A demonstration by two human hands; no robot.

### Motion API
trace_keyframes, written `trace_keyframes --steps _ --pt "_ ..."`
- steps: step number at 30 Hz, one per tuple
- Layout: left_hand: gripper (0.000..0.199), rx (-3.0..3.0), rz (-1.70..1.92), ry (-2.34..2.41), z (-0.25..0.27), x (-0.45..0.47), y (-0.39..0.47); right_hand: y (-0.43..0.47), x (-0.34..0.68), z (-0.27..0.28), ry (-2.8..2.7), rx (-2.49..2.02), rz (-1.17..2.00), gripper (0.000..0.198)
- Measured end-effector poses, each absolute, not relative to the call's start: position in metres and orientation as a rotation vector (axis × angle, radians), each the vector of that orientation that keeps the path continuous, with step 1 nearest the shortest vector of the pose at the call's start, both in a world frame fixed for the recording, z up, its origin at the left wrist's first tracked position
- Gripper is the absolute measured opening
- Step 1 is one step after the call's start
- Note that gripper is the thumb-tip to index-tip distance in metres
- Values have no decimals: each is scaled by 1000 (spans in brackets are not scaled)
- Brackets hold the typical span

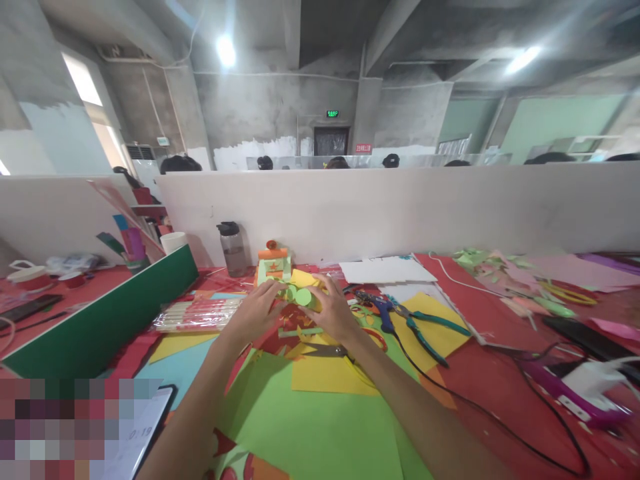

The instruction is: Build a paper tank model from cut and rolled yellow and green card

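Observation:
Between my two hands is a small paper model with round light-green discs [303, 297] and a yellow paper piece [306, 278]. My left hand [259, 308] curls its fingers round the model's left side. From the right, my right hand [334, 310] grips it, fingers bent over the yellow part; the fingertips are partly hidden. Just behind stands an orange and green paper model [273, 265] with a star on it. Scissors [325, 349] lie open under my right wrist, on yellow paper [320, 379]. Green sheets [310, 427] spread nearer to me.
Right of my hands lie a blue glue gun [384, 313] with its cable and teal-handled pliers [425, 333]. Wrapped sticks [197, 315] and a green upright board [110, 313] are left. A bottle [233, 250] stands by the white partition [310, 210]. A purple power strip [575, 393] sits right.

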State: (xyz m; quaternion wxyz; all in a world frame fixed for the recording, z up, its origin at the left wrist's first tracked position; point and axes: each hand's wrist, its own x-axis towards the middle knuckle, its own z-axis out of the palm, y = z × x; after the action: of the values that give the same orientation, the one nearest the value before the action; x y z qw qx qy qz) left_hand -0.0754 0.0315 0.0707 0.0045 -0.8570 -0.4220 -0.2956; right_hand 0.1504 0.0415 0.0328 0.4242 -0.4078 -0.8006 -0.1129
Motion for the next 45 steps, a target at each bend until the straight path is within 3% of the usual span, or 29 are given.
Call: trace_keyframes --steps 26,45 --pt "20 -2623 -818 -1194 64 -81 41 40 150 34 -2023 -1024 -285 37" --pt "5 -2562 -781 -1205 59 -81 43 40 150 35 -2021 -1005 -285 35"
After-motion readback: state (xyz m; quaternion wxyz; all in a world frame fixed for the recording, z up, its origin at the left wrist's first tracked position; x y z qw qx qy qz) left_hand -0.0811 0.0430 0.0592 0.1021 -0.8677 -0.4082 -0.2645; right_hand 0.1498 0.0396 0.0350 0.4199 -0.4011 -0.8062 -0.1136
